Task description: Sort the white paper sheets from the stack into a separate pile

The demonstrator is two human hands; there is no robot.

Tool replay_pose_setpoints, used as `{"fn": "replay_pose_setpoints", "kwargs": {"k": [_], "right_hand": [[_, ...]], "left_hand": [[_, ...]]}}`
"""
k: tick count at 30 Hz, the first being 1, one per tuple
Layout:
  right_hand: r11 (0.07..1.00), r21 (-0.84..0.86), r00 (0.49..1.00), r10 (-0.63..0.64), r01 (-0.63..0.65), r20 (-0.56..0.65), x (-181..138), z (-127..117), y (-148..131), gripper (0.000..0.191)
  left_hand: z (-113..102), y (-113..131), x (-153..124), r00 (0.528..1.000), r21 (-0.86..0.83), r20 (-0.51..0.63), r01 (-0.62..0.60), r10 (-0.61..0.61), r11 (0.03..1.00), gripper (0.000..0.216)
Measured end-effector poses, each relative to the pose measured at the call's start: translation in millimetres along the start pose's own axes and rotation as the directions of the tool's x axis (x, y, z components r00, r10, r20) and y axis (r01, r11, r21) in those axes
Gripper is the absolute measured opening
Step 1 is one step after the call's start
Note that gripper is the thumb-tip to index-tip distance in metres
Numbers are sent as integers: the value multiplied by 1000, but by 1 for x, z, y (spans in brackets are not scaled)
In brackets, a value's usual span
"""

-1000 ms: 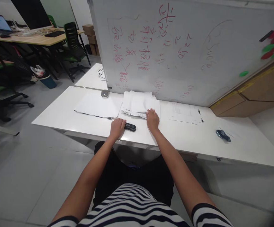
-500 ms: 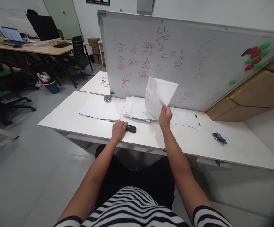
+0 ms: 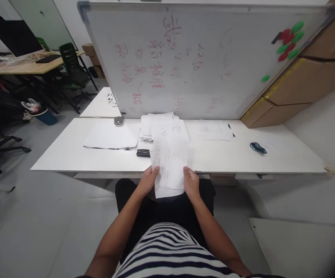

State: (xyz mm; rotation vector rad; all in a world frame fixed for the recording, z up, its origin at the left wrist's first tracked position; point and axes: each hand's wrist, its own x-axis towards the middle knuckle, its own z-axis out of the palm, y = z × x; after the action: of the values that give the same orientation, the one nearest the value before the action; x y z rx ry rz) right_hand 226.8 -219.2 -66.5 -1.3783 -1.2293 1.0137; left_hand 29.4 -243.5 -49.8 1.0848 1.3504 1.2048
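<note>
Printed paper sheets [image 3: 170, 170] are held between my two hands, just over the front edge of the white table [image 3: 231, 158]. My left hand [image 3: 149, 180] pinches their left side with the thumb on top. On the right side my right hand [image 3: 191, 182] grips them the same way. Behind the held sheets lies a stack of papers [image 3: 166, 125], partly covered by them. A black stapler [image 3: 143, 153] rests left of the sheets, its right end hidden beneath them.
A whiteboard [image 3: 167, 58] with red writing stands along the table's back. To the left are a white sheet [image 3: 112, 135] and a mouse [image 3: 118, 121]. A paper [image 3: 214, 130] and a dark blue object [image 3: 258, 148] lie to the right, near cardboard boxes [image 3: 295, 85].
My left hand has let go of the stapler and taken the sheets' left side. My right hand has brought the raised paper down toward my body. The view has shifted right.
</note>
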Motion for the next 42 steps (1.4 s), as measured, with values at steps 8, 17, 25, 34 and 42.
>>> {"fn": "replay_pose_setpoints", "kwargs": {"k": [8, 17, 25, 34, 42], "right_hand": [[991, -23, 991, 129, -130, -41, -26, -26, 32, 54], [975, 141, 985, 171, -171, 9, -30, -28, 37, 36], [984, -140, 987, 127, -112, 103, -27, -42, 44, 42], [983, -156, 987, 111, -92, 112, -29, -42, 44, 41], [997, 69, 998, 18, -22, 62, -3, -46, 30, 36]], "left_hand": [[6, 6, -15, 940, -195, 263, 274, -219, 942, 45], [13, -13, 0, 989, 90, -5, 148, -148, 985, 44], [17, -19, -1, 988, 1, 2, 152, -152, 988, 42], [19, -16, -2, 988, -78, 71, 146, -141, 986, 43], [25, 15, 7, 990, 15, 138, -5, 3, 1000, 39]]}}
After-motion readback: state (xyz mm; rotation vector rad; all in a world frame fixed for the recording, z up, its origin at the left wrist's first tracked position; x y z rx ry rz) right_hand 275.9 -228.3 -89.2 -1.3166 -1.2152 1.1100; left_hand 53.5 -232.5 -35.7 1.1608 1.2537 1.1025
